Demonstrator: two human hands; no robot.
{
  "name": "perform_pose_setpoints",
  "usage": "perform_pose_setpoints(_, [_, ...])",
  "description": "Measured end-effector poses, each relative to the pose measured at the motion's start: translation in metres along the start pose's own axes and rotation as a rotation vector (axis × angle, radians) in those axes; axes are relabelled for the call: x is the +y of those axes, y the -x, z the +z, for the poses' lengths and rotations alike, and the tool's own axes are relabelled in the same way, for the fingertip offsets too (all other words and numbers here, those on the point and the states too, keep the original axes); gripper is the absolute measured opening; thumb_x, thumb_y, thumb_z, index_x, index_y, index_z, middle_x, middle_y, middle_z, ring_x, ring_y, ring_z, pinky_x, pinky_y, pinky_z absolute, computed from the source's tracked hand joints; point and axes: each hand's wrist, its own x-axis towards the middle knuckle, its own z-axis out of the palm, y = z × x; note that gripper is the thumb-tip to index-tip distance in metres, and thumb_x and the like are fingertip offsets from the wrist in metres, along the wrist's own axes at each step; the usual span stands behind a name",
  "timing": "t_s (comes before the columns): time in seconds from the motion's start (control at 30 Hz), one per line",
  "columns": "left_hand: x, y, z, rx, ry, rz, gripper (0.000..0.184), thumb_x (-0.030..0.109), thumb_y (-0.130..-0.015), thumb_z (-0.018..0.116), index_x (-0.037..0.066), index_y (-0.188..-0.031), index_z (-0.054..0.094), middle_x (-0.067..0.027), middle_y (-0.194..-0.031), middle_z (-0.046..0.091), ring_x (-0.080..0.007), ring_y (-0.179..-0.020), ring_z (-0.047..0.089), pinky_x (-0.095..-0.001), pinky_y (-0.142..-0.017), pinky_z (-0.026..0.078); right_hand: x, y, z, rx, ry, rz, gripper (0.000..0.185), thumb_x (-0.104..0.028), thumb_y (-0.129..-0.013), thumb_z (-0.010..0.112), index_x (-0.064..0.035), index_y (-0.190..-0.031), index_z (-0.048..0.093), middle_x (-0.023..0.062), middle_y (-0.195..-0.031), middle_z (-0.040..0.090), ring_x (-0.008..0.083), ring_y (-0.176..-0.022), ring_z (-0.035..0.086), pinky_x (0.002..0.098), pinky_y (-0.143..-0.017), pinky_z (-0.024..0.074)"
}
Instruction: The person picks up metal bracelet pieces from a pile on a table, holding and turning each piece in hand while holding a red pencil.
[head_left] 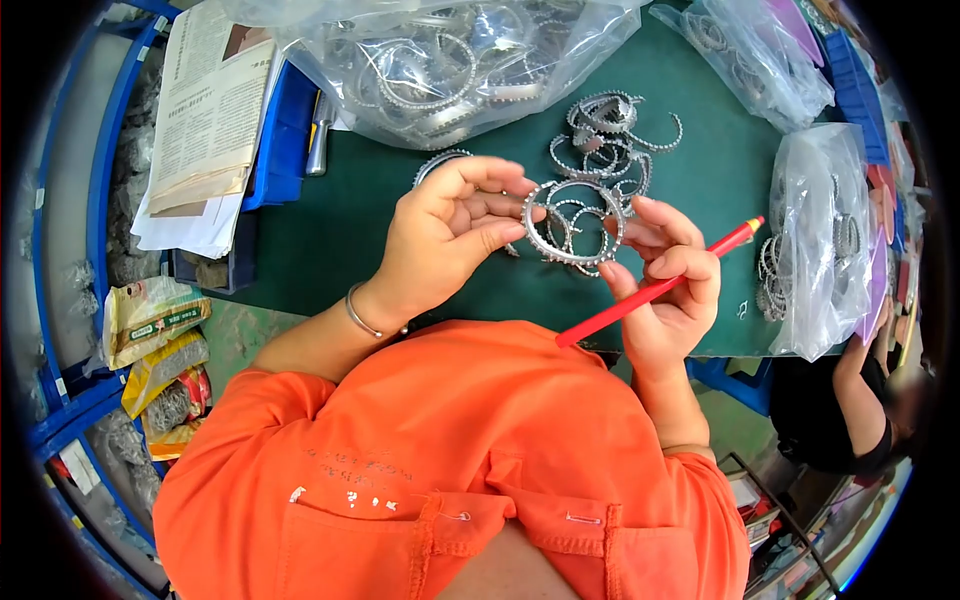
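A silver toothed metal ring (532, 232) is held up between my two hands, above the green table. My left hand (445, 235) pinches its left edge, thumb below and fingers above. On the right, my right hand (668, 275) grips the ring's other side with thumb and fingertips. A red pen (625, 310) with a yellow end also rests in my right hand, slanting across the fingers. Just behind the ring lies a loose pile of similar rings (607, 130), partly hidden by it. Another ring (440, 160) shows in part behind my left hand.
Clear plastic bags of rings (450, 80) stand at the back, and others (825, 230) lie at the right of the green table (350, 180). Newspapers (205, 110) lean by a blue bin (280, 140) at the left. A person in black (835, 410) is at the right.
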Motion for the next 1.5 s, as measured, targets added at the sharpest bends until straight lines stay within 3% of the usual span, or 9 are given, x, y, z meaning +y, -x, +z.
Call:
perform_pose_setpoints(0.2, [-0.007,-0.002,-0.005,-0.084,-0.073,0.109,0.033,-0.014,-0.077,0.056,-0.005,-0.108,0.05,-0.0122,-0.106,0.05,-0.024,-0.096,0.059,-0.033,-0.085,0.049,-0.009,-0.002,0.001,-0.141,0.009,-0.051,0.037,0.011,-0.071,0.065,-0.006,-0.089,0.038,0.0246,-0.118,0.046,0.0304,-0.1,0.057,0.0387,-0.085,0.0483])
perform_pose_setpoints(0.4, [-0.006,-0.001,-0.005,-0.076,-0.021,0.173,0.029,-0.016,-0.074,0.057,-0.003,-0.099,0.052,-0.0105,-0.1,0.047,-0.0253,-0.095,0.058,-0.0342,-0.085,0.05,-0.007,-0.004,-0.003,-0.136,0.081,-0.113,0.033,0.014,-0.07,0.064,-0.0024,-0.086,0.04,0.0224,-0.1,0.056,0.0237,-0.086,0.06,0.0295,-0.074,0.0507])
perform_pose_setpoints(0.63, [0.01,0.002,-0.001,-0.122,-0.323,0.325,0.027,-0.015,-0.071,0.062,-0.003,-0.094,0.055,-0.0134,-0.099,0.052,-0.0233,-0.091,0.059,-0.0315,-0.075,0.051,0.001,0.008,-0.003,0.036,-0.071,0.259,0.035,0.015,-0.075,0.057,0.0042,-0.107,0.049,0.0135,-0.1,0.058,0.0148,-0.088,0.059,0.0248,-0.076,0.0495])
perform_pose_setpoints(0.87, [0.044,-0.011,0.006,-0.284,-0.716,0.914,0.019,-0.005,-0.068,0.067,0.004,-0.084,0.063,-0.0085,-0.085,0.064,-0.023,-0.072,0.061,-0.0314,-0.062,0.05,0.002,0.004,-0.003,0.082,-0.056,0.24,0.028,0.011,-0.077,0.057,0.0044,-0.103,0.048,0.0213,-0.105,0.057,0.0225,-0.089,0.061,0.0299,-0.078,0.0507])
perform_pose_setpoints(1.07, [0.118,-0.077,-0.02,0.166,-1.227,1.452,0.024,-0.005,-0.068,0.061,0.001,-0.091,0.062,-0.0087,-0.087,0.062,-0.0268,-0.074,0.059,-0.0357,-0.066,0.048,-0.001,-0.016,-0.012,0.16,-0.146,0.213,0.018,0.01,-0.081,0.052,0.0002,-0.095,0.045,0.0182,-0.097,0.059,0.018,-0.078,0.061,0.0274,-0.071,0.0518])
perform_pose_setpoints(1.2, [0.133,-0.1,-0.039,0.176,-1.41,0.807,0.017,-0.001,-0.071,0.063,0.0,-0.088,0.061,-0.014,-0.089,0.061,-0.0314,-0.082,0.058,-0.0367,-0.076,0.046,-0.003,-0.015,-0.013,0.168,-0.095,0.228,0.015,0.01,-0.08,0.054,0.0002,-0.089,0.046,0.017,-0.093,0.059,0.0171,-0.076,0.06,0.0281,-0.069,0.052])
perform_pose_setpoints(1.33, [0.131,-0.085,-0.02,0.341,-1.237,1.123,0.016,0.002,-0.072,0.064,0.0,-0.088,0.061,-0.0146,-0.086,0.06,-0.0295,-0.078,0.059,-0.0349,-0.07,0.048,0.001,-0.018,-0.018,-0.086,0.228,0.146,0.012,0.004,-0.074,0.063,0.0003,-0.082,0.055,0.0122,-0.086,0.064,0.0165,-0.077,0.062,0.0273,-0.068,0.0498])
perform_pose_setpoints(1.4, [0.109,-0.066,-0.007,0.165,-1.244,1.232,0.016,0.004,-0.073,0.065,0.001,-0.088,0.061,-0.0142,-0.084,0.06,-0.0282,-0.074,0.06,-0.0338,-0.064,0.049,0.0,-0.022,-0.015,-0.405,0.443,0.172,0.019,-0.005,-0.07,0.071,-0.0029,-0.082,0.056,0.0099,-0.087,0.064,0.0213,-0.075,0.063,0.0301,-0.066,0.0495])
perform_pose_setpoints(1.5, [0.078,-0.039,0.006,-0.272,-1.276,0.673,0.02,0.012,-0.072,0.066,0.003,-0.088,0.057,-0.0108,-0.08,0.055,-0.0271,-0.072,0.059,-0.0356,-0.061,0.049,0.002,-0.024,0.0,-0.629,0.663,-0.056,0.032,-0.018,-0.061,0.075,-0.0063,-0.084,0.056,0.0084,-0.089,0.06,0.0295,-0.076,0.057,0.0376,-0.064,0.046])
